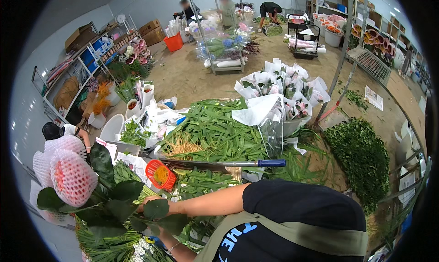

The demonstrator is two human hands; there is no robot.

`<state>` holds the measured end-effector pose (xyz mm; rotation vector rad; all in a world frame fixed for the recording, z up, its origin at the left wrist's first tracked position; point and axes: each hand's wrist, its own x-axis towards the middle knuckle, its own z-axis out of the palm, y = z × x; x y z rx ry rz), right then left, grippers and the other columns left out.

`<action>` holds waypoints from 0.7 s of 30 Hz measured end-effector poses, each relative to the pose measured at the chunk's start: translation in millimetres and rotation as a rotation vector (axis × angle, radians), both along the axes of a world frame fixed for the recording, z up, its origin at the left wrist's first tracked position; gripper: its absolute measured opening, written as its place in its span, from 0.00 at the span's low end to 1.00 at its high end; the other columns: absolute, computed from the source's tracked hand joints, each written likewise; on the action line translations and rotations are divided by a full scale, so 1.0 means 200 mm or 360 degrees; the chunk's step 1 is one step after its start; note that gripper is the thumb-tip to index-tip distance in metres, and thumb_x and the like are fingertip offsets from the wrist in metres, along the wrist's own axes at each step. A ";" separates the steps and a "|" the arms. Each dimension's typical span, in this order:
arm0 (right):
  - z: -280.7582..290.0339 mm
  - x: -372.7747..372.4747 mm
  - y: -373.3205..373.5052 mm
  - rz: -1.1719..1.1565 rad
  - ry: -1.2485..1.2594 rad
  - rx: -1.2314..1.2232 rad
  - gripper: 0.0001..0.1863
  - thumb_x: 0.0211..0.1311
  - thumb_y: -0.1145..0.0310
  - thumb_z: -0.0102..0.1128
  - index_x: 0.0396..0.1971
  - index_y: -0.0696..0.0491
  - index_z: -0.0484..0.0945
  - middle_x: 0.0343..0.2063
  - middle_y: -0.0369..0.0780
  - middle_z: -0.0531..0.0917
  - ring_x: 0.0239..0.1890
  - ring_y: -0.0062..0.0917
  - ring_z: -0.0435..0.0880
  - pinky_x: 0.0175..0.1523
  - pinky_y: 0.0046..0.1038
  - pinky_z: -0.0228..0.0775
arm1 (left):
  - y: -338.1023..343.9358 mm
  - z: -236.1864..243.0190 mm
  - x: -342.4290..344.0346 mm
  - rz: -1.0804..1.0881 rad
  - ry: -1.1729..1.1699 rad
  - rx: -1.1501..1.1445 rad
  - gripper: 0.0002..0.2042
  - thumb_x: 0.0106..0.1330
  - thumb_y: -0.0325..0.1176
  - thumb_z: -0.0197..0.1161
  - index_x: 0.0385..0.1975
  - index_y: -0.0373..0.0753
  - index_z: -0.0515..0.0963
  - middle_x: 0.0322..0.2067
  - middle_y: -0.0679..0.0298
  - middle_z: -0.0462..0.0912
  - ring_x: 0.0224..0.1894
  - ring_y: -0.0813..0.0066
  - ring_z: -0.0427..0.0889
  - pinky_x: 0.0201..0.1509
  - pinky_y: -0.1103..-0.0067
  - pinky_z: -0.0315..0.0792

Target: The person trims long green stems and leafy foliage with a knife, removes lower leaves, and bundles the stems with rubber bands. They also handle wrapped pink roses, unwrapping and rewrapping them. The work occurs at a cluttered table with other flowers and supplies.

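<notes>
Both my arms reach to the left, toward flowers with large dark green leaves [123, 195] and big heads wrapped in white foam net [73, 177], one of them pinkish. My right hand [153, 203] looks closed around their stems, its fingers partly covered by leaves. Lower down, my left forearm [176, 249] wears a thin bracelet; leaves hide most of that hand, and a small yellow and blue object [151, 239] shows beside it. Beyond my right hand stand an orange-red plastic basket [160, 174] with yellowish bits inside and a long-bladed cutter with a blue handle [271, 163].
Cut green stems [219, 127] are heaped on the bench. White-wrapped flowers [286, 86] stand behind, and dark foliage [359, 157] lies on the floor at right. White blossoms [141, 250] are below my hands. A co-worker [57, 131] bends at left; several people work at the back.
</notes>
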<state>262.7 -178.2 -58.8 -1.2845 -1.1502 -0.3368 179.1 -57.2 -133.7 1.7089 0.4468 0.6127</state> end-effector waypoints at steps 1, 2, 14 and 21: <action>0.01 -0.01 0.00 -0.0053 0.0028 -0.0207 0.23 0.53 0.60 0.59 0.49 0.53 0.75 0.36 0.44 0.79 0.35 0.37 0.76 0.41 0.32 0.68 | 0.00 0.00 -0.01 -0.0005 0.0006 -0.0009 0.24 0.62 0.44 0.60 0.53 0.35 0.68 0.41 0.61 0.71 0.40 0.70 0.72 0.42 0.73 0.68; 0.03 0.00 -0.05 -0.0083 0.0078 -0.0157 0.22 0.54 0.61 0.59 0.48 0.53 0.75 0.37 0.44 0.79 0.38 0.36 0.77 0.43 0.32 0.68 | -0.04 0.01 0.04 -0.0046 0.0003 -0.0019 0.24 0.62 0.44 0.60 0.53 0.35 0.68 0.40 0.61 0.71 0.40 0.70 0.72 0.41 0.73 0.68; 0.01 -0.12 -0.13 0.0125 0.0225 0.0091 0.19 0.52 0.69 0.60 0.46 0.53 0.77 0.32 0.44 0.79 0.35 0.33 0.79 0.40 0.31 0.71 | -0.05 0.00 -0.01 -0.0030 0.0002 -0.0132 0.23 0.63 0.48 0.59 0.50 0.37 0.71 0.34 0.66 0.73 0.34 0.74 0.74 0.34 0.76 0.70; -0.27 -0.04 -0.21 -0.0294 0.0061 -0.1424 0.11 0.54 0.71 0.50 0.37 0.51 0.77 0.28 0.44 0.82 0.35 0.39 0.81 0.36 0.40 0.73 | 0.17 0.02 -0.12 0.0020 -0.0091 -0.0478 0.22 0.63 0.49 0.59 0.49 0.38 0.72 0.31 0.68 0.74 0.31 0.77 0.75 0.30 0.77 0.72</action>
